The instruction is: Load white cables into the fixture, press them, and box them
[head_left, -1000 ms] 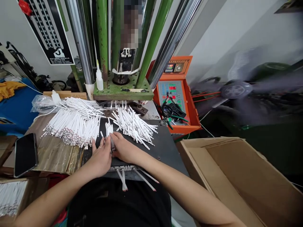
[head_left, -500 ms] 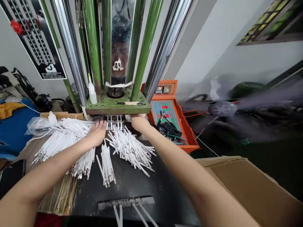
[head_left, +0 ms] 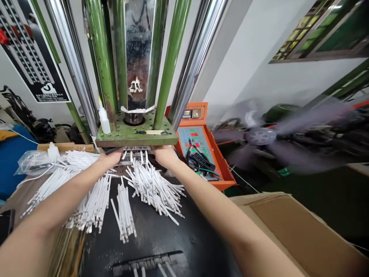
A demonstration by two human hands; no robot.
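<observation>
Both my hands reach to the metal mould (head_left: 137, 153) under the green press plate (head_left: 138, 139). My left hand (head_left: 111, 158) is at the mould's left end, its fingers hidden beneath the plate. At the right end is my right hand (head_left: 163, 154), its fingers also out of sight. Several white strips stick out of the mould between them. Piles of white strips (head_left: 155, 188) lie in front on the black table (head_left: 190, 231), with a small bundle (head_left: 123, 215) in the middle. A second bar-shaped mould (head_left: 150, 261) with strips in it lies at the near edge.
An orange control box (head_left: 227, 177) stands right of the press, with a blurred spinning fan (head_left: 261, 136) beyond it. A cardboard box (head_left: 288, 223) is at the lower right. A white bottle (head_left: 104, 121) stands on the plate.
My left hand has moved from the strips beside the mould to under the plate's left edge. The whole view has shifted slightly, with the press now further left.
</observation>
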